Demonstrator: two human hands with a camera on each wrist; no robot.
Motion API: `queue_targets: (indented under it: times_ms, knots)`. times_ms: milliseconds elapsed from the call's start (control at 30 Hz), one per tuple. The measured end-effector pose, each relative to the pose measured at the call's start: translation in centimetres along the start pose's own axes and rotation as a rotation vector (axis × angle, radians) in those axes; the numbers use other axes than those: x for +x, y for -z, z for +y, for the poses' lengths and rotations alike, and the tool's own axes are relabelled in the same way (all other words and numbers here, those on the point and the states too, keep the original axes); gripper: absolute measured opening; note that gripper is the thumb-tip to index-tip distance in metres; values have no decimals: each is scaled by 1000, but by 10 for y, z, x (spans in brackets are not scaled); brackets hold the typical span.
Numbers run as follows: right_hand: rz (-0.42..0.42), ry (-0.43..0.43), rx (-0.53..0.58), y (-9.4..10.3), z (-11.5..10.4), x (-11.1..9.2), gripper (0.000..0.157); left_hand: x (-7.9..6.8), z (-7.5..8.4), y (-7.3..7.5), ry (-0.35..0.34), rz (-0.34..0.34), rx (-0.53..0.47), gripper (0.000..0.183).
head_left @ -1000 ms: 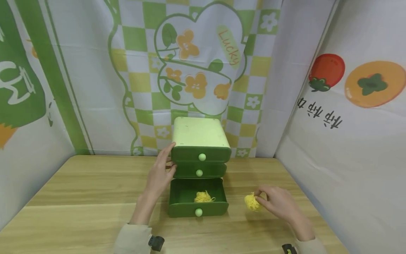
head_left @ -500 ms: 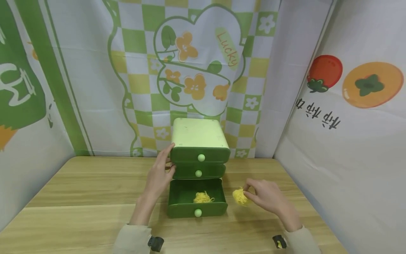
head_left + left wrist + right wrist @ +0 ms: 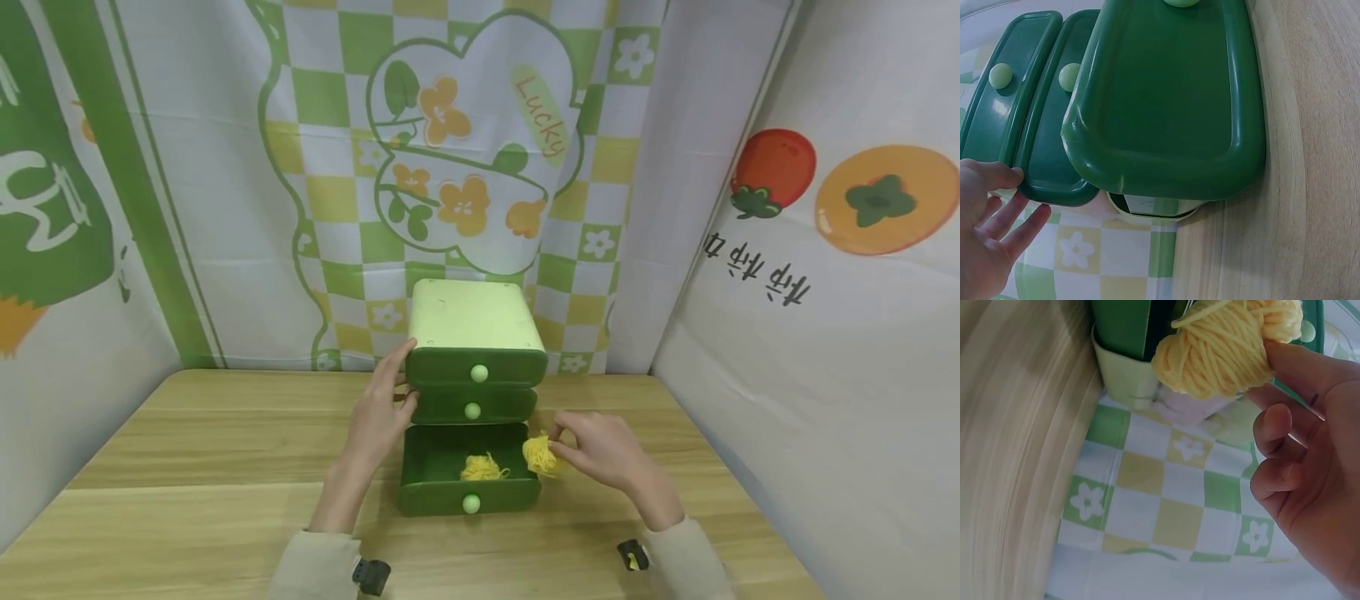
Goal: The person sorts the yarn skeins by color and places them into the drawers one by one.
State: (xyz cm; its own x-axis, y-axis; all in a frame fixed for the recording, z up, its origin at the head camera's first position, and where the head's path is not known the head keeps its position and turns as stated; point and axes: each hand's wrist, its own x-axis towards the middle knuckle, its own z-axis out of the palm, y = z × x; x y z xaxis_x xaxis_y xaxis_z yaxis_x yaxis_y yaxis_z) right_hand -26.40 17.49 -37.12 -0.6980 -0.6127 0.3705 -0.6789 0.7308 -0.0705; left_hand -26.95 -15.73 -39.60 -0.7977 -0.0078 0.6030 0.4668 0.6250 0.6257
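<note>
A small storage box with three green drawers and a pale green top (image 3: 476,312) stands on the table. Its bottom drawer (image 3: 471,497) is pulled out, and a yellow ball of yarn (image 3: 482,467) lies inside. My left hand (image 3: 377,417) rests against the box's left side; in the left wrist view its thumb touches the front edge of the middle drawer (image 3: 1063,144). My right hand (image 3: 603,450) pinches a second yellow yarn ball (image 3: 540,455) between thumb and fingertips, at the right edge of the pulled-out drawer. In the right wrist view this yarn ball (image 3: 1216,353) partly hides the box.
The wooden table (image 3: 247,467) extends to both sides of the box. Behind it hangs a green and yellow checked curtain (image 3: 330,200). White printed cloth (image 3: 825,350) walls in the right side.
My right hand has moved left with its yarn ball, from over the table to the drawer's right edge. The left hand and the drawers have stayed in place.
</note>
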Motion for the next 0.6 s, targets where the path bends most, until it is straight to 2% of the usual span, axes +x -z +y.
queue_targets:
  times_ms: [400,600]
  knots:
    - [16,-16,74,-5,-20,22,6,2,1,-1,-10,1,-8,89]
    - [17,-44,99,-13,-25,28,6,0,0,0,-17,12,-4,88]
